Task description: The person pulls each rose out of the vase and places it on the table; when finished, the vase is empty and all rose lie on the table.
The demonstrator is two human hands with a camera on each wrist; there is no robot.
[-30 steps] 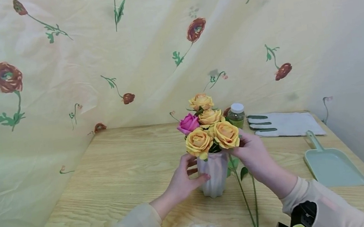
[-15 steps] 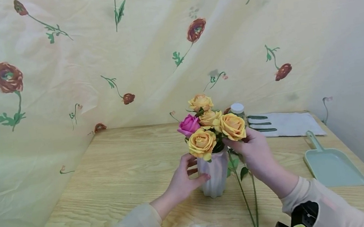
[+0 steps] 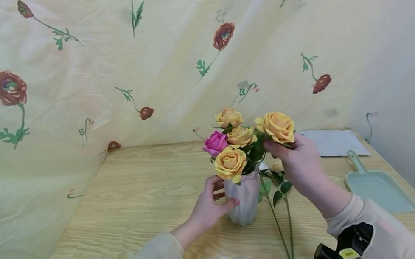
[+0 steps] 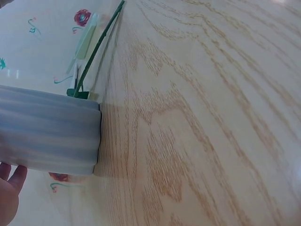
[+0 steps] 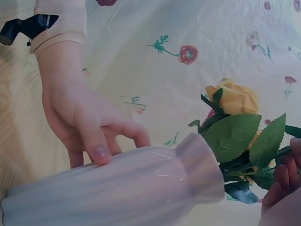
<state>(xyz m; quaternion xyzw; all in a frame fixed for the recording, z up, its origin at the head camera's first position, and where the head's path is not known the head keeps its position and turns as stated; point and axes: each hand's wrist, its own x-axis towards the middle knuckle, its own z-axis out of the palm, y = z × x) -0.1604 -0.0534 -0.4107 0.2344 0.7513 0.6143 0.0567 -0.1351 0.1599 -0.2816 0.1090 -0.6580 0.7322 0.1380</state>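
A pale ribbed vase (image 3: pixel 244 204) stands upright on the table, holding a pink rose (image 3: pixel 215 143) and several yellow roses (image 3: pixel 230 163). My left hand (image 3: pixel 206 204) holds its near left side, thumb across the front; the right wrist view shows that thumb and the fingers (image 5: pixel 134 132) on the vase wall. Right of the bunch, my right hand (image 3: pixel 305 165) pinches a yellow rose (image 3: pixel 276 126) just below its bloom. Green leaves (image 5: pixel 233 139) spread at the vase's mouth in the right wrist view, close to the right hand's fingers (image 5: pixel 282 176).
Loose green stems (image 3: pixel 278 224) with leaves lie on the table right of the vase, a small yellow bloom (image 3: pixel 278 165) at their far end. Farther right are a pale green dustpan (image 3: pixel 380 191) and a whitish sheet (image 3: pixel 341 142). A flower-printed cloth (image 3: pixel 169 65) hangs behind the table.
My right hand has moved up and right, lifting the yellow rose away from the other blooms. It now covers the jar and the sheet's left part. The left hand stays on the vase.
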